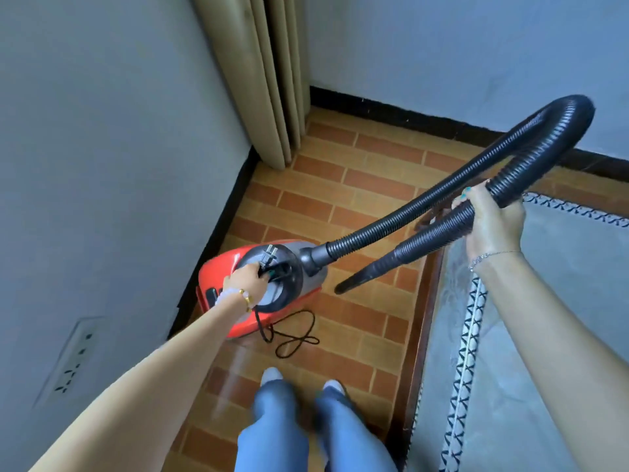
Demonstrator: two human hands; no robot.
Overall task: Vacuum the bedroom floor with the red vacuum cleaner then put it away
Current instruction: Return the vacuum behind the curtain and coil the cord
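The red vacuum cleaner [218,274] is near the left wall, over the brick-pattern floor [357,185]. My left hand [246,279] grips its black top handle together with the plug [269,255]. The black power cord [292,332] trails in loops on the floor behind it. My right hand [490,216] holds the folded black corrugated hose [442,189] in a loop, raised at the right. The black nozzle [360,275] points down to the left, above the floor.
A grey wall with a socket plate [73,359] runs along the left. Beige curtains [258,80] hang in the far corner. A bed with a grey cover and patterned trim [544,335] fills the right. My legs in jeans [306,427] stand in the narrow strip between.
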